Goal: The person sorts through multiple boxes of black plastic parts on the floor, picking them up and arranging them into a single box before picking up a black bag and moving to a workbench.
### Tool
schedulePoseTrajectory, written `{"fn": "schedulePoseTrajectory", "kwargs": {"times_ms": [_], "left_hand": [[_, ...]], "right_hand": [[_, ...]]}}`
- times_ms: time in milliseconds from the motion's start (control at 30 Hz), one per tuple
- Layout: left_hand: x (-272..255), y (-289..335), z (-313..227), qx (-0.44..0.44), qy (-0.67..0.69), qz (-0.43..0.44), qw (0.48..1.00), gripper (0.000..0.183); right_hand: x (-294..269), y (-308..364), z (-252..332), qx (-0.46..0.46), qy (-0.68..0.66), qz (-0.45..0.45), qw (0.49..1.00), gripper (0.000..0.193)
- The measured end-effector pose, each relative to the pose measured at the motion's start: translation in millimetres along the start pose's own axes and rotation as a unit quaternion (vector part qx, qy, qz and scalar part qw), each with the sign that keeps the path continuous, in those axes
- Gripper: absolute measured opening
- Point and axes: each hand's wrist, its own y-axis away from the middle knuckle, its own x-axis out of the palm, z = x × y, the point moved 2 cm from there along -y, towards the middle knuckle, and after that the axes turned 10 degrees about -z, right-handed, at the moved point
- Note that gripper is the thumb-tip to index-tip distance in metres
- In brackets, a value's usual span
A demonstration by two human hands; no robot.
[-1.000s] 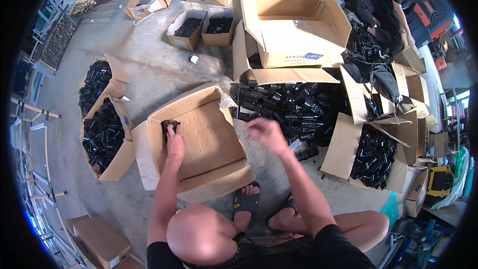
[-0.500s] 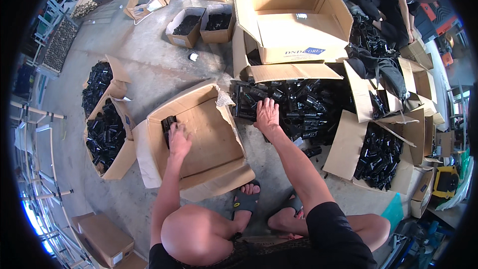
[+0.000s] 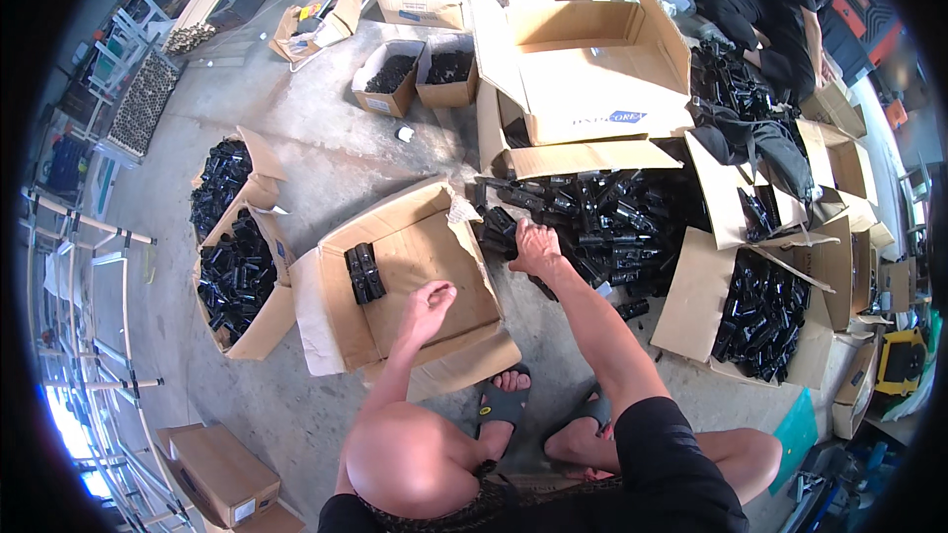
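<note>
1. Head view: the left grip (image 3: pixel 429 313) was released, loosely curled and bare above the box (image 3: pixel 430 249); two black parts (image 3: pixel 365 273) lay side by side inside, to its left.
2. The right grip (image 3: pixel 538 249) rested at the near-left edge of the pile (image 3: pixel 617 227); whether it grasped a part, I couldn't tell (the fingers hid the contact).
3. Jumbled together, pieces could have snagged or slid, perhaps scuffing glossy faces, if one were tugged out hastily.
4. Beyond the right grip, a large carton (image 3: pixel 553 128) bore blue printing.
</note>
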Motion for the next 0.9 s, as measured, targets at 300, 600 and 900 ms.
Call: {"fn": "schedulePoseTrajectory", "kwargs": {"times_ms": [300, 600, 900], "left_hand": [[-10, 9, -14, -0.042, 0.131, 0.081, 0.987, 0.044], [8, 16, -41, -0.100, 0.481, 0.108, 0.864, 0.051], [-66, -79, 57, -0.145, 0.159, -0.135, 0.967, 0.023]], "right_hand": [[-52, 36, -26, 0.120, -0.396, -0.001, 0.911, 0.068], [-121, 131, 117, 0.068, -0.379, -0.099, 0.918, 0.064], [-85, 128, 87, -0.085, -0.306, -0.186, 0.930, 0.050]]}}
